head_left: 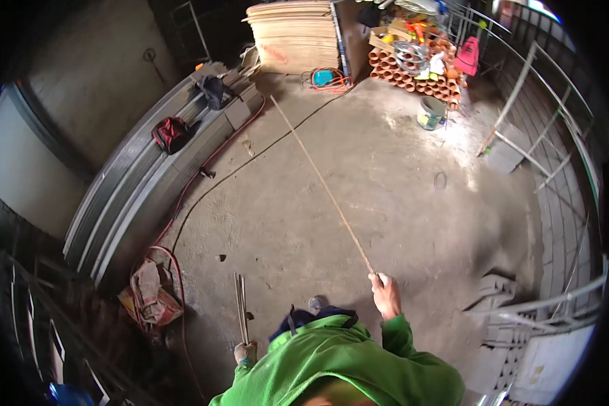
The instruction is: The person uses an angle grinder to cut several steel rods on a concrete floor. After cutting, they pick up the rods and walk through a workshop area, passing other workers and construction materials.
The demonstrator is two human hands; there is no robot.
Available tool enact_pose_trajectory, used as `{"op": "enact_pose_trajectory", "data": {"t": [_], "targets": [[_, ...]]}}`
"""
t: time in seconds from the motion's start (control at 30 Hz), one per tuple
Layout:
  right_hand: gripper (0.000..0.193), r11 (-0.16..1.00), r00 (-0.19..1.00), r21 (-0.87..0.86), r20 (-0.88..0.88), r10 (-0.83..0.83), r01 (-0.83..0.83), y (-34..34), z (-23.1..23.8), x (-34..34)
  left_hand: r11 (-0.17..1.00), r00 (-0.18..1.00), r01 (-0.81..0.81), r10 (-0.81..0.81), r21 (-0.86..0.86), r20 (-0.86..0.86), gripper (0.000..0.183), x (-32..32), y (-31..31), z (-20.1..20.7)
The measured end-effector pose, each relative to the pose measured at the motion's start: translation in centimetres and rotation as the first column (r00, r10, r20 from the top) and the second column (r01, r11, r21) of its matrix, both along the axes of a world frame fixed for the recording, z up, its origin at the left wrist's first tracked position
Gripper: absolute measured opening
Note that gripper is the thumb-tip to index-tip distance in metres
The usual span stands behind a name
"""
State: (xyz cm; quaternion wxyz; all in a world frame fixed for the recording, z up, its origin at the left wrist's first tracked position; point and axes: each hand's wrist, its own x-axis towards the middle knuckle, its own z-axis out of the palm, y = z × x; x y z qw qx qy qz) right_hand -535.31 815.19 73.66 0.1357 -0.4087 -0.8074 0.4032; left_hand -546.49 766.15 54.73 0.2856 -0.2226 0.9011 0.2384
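My right hand (386, 296) is closed round the near end of a long, thin brown rod (324, 182). The rod slants away from me to the far left, across the concrete floor. Low in the view, by my left side, my left hand (245, 352) grips a small bundle of thin metal rods (241, 306). These point forward, close together, and look much shorter than the one on the right. I cannot tell whether the long rod's far tip touches the floor.
Long grey metal profiles (132, 179) are stacked at left, with a red-black bag (172, 134) on top. A red hose (179, 271) and dark cable (243, 163) cross the floor. Orange pipes (413, 78), a bucket (430, 114) and wooden boards (294, 39) stand far off; metal scaffolding (521, 101) stands right.
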Motion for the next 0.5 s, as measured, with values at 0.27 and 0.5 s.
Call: {"op": "enact_pose_trajectory", "data": {"t": [0.27,0.5], "targets": [[0.032,0.924,0.987,-0.382,-0.141,-0.083,0.023,12.2,1.0,-24.4,0.996,0.991,0.034,-0.023,-0.078,0.135,0.042,-14.7,7.2,-3.1],[0.034,0.999,1.000,-0.048,-0.024,0.010,-0.011,22.2,1.9,-49.3,0.997,0.989,0.021,-0.010,-0.074,0.146,0.039,-37.9,16.0,-5.5]]}}
